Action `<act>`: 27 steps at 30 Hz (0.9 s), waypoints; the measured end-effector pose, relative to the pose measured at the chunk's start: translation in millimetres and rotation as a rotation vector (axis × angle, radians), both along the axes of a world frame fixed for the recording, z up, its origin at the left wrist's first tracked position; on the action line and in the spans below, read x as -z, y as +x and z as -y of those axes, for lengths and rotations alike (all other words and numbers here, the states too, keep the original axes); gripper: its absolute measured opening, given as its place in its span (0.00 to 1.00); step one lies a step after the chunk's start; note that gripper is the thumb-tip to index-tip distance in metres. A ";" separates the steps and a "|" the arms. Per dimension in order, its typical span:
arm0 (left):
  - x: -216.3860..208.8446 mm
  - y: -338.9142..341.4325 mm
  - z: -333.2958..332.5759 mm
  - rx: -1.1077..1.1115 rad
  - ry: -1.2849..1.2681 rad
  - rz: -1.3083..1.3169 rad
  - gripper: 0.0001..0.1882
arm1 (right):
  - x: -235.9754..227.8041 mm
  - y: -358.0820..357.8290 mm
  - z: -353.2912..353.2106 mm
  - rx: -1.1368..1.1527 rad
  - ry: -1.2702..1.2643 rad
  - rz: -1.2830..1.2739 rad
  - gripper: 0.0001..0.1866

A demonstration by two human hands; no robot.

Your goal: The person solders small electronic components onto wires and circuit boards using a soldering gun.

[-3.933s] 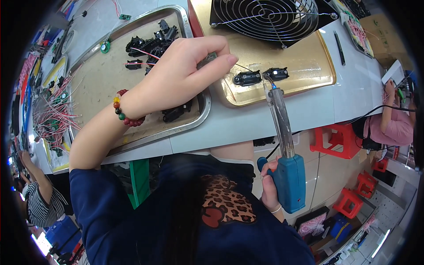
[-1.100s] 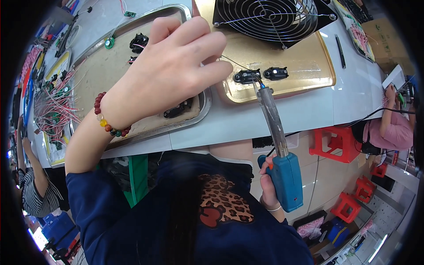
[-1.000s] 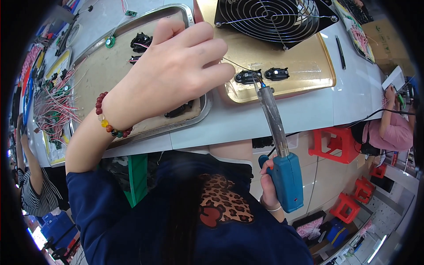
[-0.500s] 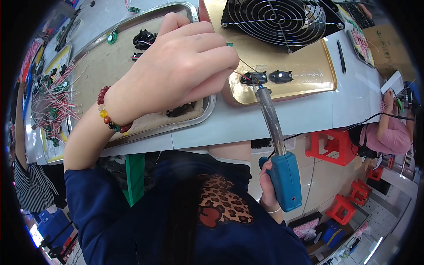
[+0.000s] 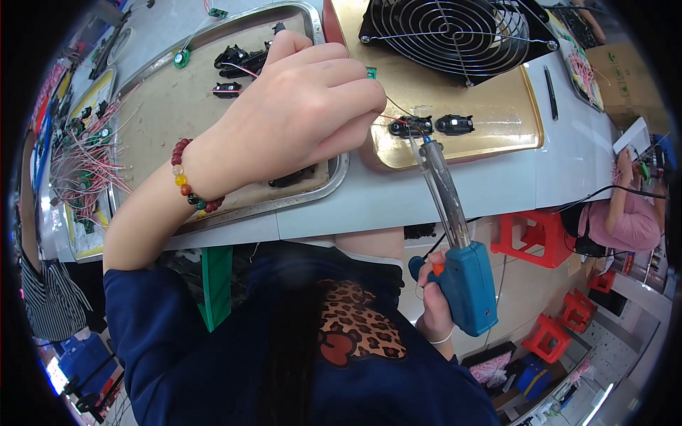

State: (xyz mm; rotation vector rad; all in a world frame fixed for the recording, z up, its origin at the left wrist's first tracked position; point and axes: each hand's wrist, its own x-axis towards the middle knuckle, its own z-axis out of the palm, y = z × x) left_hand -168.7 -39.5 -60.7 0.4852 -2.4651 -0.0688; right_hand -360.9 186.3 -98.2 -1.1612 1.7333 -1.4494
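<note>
My right hand [image 5: 435, 302] grips the teal handle of a soldering gun [image 5: 470, 287], fingers at its orange trigger. The gun's metal barrel points up and away, its tip at a small black plastic part [image 5: 410, 127] on a gold lid-like tray [image 5: 490, 145]. A second such black part [image 5: 455, 124] lies just right of it. My left hand [image 5: 305, 106] is closed in a pinch, with thin wires [image 5: 393, 119] running from its fingertips to the black part at the tip. A bit of green circuit board [image 5: 371, 73] shows beside the knuckles. My left fingertips are mostly hidden.
A black fan [image 5: 455, 32] with a wire guard stands at the far side. On the left, a metal tray [image 5: 163, 121] holds black parts; bundled red and white wires [image 5: 85, 160] lie beyond. A black pen [image 5: 550, 92] rests at right. Red stools [image 5: 533, 238] and a co-worker in pink [image 5: 618, 220] are farther right.
The soldering gun has shifted slightly right and its orange trigger has come into sight. My left hand has moved a little right, with the black part shifting slightly the same way.
</note>
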 end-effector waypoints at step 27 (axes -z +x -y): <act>-17.9 -4.3 2.0 -0.128 0.109 -0.067 0.12 | 10.1 -16.3 -18.9 -0.070 -0.079 0.290 0.29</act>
